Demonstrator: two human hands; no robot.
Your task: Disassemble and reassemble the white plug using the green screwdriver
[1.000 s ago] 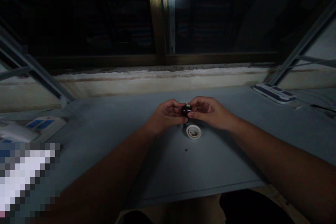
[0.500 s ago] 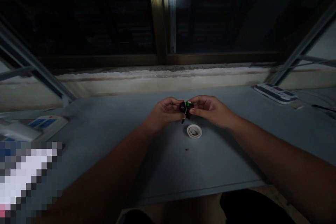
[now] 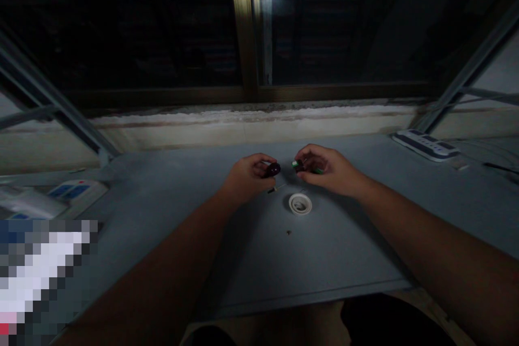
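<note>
My left hand [image 3: 252,175] pinches a small dark, glossy, rounded piece [image 3: 273,169] between thumb and fingers. Across a narrow gap, my right hand [image 3: 322,166] is closed on a small dark part with green and white bits [image 3: 297,165]. Most of that part is hidden by the fingers. Below my left fingertips is a thin dark-ended piece [image 3: 272,190], too small to name. A white ring-shaped cup [image 3: 300,204] rests on the table just below the hands. Nearer to me lies a tiny dark bit [image 3: 288,232], perhaps a screw.
The grey-blue table [image 3: 259,281] runs up to a wall ledge below a dark window. A white power strip [image 3: 425,145] with a cable lies at the back right. Another white device with blue panels [image 3: 77,194] is at the left. Metal frame posts stand on both sides.
My hands have moved apart. The dark piece and the green-and-white part, close together before, are now separate, one in each hand. The white cup has stayed in place.
</note>
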